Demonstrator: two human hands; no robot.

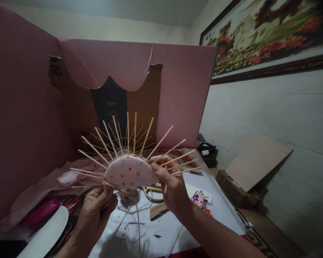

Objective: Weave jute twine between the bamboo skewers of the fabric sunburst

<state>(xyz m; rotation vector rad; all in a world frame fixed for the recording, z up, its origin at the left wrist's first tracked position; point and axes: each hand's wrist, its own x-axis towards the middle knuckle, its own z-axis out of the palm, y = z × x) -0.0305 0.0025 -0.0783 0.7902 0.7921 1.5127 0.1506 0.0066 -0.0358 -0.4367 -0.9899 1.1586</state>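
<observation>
Between my two hands, a half-round pad (131, 173) covered in pale pink cloth with red dots is held up over the table. Thin wooden sticks (135, 133) fan out from its curved edge like rays. My left hand (97, 206) pinches the pad's lower left corner, fingers closed. On the right side, my right hand (169, 181) grips the edge, thumb on the front and fingers behind among the sticks. Below the pad sit a ball of twine (129, 195) and gold-handled scissors (152, 193). Loose twine strands hang down toward the table's front.
Pink panels (183, 93) and a torn cardboard piece (78, 104) stand behind. Pink cloth (43, 179), a magenta object (41, 213) and a white curved piece (45, 233) lie left. A patterned scrap (199, 199) lies on the white table (223, 218); cardboard boxes (237, 190) stand to the right.
</observation>
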